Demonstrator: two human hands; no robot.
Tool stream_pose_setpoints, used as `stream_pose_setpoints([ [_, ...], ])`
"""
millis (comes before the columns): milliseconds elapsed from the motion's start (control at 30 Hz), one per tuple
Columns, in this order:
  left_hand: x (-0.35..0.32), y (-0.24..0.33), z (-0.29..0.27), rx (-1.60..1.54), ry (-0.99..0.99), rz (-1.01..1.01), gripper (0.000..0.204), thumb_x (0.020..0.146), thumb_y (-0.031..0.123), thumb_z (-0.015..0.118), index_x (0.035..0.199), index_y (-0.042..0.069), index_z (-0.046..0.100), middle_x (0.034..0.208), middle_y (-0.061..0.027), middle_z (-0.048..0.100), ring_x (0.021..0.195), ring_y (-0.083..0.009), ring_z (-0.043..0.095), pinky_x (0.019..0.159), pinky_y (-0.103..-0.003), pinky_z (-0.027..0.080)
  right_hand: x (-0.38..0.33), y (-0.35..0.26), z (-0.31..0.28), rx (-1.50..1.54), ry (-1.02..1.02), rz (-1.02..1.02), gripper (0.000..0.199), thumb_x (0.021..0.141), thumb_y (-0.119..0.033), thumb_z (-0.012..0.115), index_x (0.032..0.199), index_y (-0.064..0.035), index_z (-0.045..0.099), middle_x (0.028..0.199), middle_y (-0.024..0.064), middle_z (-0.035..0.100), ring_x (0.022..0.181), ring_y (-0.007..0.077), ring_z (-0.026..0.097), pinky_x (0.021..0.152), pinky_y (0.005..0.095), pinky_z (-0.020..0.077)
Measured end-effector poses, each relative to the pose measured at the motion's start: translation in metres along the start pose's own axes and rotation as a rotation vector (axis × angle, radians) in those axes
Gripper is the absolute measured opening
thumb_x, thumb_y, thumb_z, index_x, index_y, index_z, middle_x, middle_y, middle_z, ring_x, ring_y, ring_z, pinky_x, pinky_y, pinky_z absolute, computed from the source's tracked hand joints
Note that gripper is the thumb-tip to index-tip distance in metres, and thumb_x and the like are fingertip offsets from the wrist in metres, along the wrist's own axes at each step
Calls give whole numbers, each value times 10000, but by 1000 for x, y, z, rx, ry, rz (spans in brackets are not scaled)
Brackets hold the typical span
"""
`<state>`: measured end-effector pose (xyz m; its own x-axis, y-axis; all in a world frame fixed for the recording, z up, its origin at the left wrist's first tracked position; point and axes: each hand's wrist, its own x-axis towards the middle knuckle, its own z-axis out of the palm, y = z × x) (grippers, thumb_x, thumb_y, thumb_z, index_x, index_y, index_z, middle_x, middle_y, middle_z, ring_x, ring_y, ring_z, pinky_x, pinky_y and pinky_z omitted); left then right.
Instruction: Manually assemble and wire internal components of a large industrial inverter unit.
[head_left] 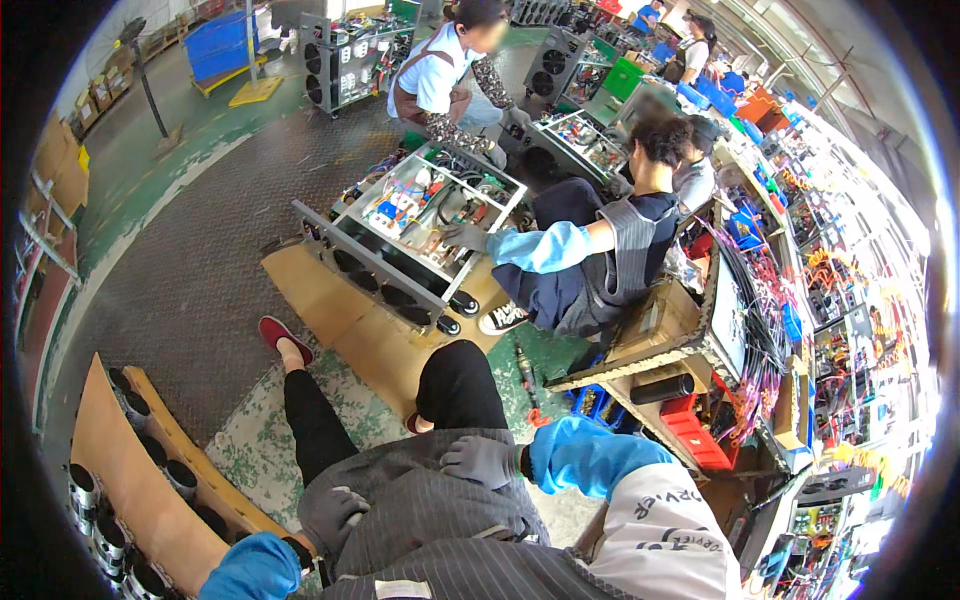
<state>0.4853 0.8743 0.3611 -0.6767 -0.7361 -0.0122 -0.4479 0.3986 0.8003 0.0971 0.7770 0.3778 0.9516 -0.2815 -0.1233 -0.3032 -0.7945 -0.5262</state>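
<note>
Both my hands wear grey gloves and rest on the dark striped apron (400,485) over my lap. My left hand (332,518) lies on the left thigh, its fingers loosely bent against the cloth and holding nothing. Across the upper part of the apron, my right hand (480,460) rests with its fingers stretched out, also without anything in it. Blue sleeve covers reach to both wrists. In front stands an open metal equipment case (420,215) full of wires and circuit parts, out of contact with my hands. A co-worker's gloved hand (464,237) reaches into its near right side.
Flattened cardboard (350,330) lies under the case. A power screwdriver (525,370) is on the floor by a wooden bench (640,355) with a red bin (695,430). Metal cylinders (110,530) stand at lower left beside a cardboard sheet (130,480). Another co-worker (440,85) bends over the case.
</note>
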Motion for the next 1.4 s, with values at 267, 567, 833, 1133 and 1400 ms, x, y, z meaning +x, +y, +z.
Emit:
stream_pose_setpoints([
  [267, 0, -5, 0, -3, -39, -14, 214, 885, 172, 592, 1044, 63, 687, 1085, -110, 673, 1057, -336, 587, 1004, -449, 434, 0, 7, 11, -47, 77, -62, 465, 770, -250, 625, 1181, -33, 609, 1200, 147, 608, 1082, 341, 597, 923, 455, 493],
  [567, -2, -6, 1, 33, -21, -15, 215, 887, 186, 595, 1046, 78, 690, 1068, -104, 680, 1053, -324, 604, 997, -458, 445, 1, 3, 5, -23, 33, -31, 472, 767, -245, 628, 1189, -33, 608, 1213, 148, 608, 1096, 342, 597, 938, 460, 487],
  [833, -2, -3, 2, 5, -16, -36, 227, 900, 191, 589, 1074, 80, 683, 1070, -118, 680, 1071, -339, 604, 1057, -468, 422, 1, 5, 10, -21, 59, -50, 451, 759, -229, 633, 1162, -27, 622, 1218, 136, 609, 1097, 338, 596, 936, 462, 487],
  [1133, -4, -7, 4, 15, -14, -29, 203, 886, 155, 616, 1062, 77, 683, 1064, -114, 677, 1075, -332, 606, 1038, -468, 429, 4, 2, 4, -20, 78, -61, 435, 713, -168, 672, 1120, -21, 634, 1165, 138, 604, 1051, 341, 592, 888, 441, 515],
  [1400, -3, -1, 3, -17, 11, -26, 214, 898, 177, 597, 1065, 73, 681, 1071, -127, 674, 1076, -346, 600, 1023, -476, 429, 2, 2, 4, -37, 33, -40, 459, 748, -235, 637, 1161, -35, 621, 1198, 141, 610, 1092, 338, 599, 931, 454, 493],
])
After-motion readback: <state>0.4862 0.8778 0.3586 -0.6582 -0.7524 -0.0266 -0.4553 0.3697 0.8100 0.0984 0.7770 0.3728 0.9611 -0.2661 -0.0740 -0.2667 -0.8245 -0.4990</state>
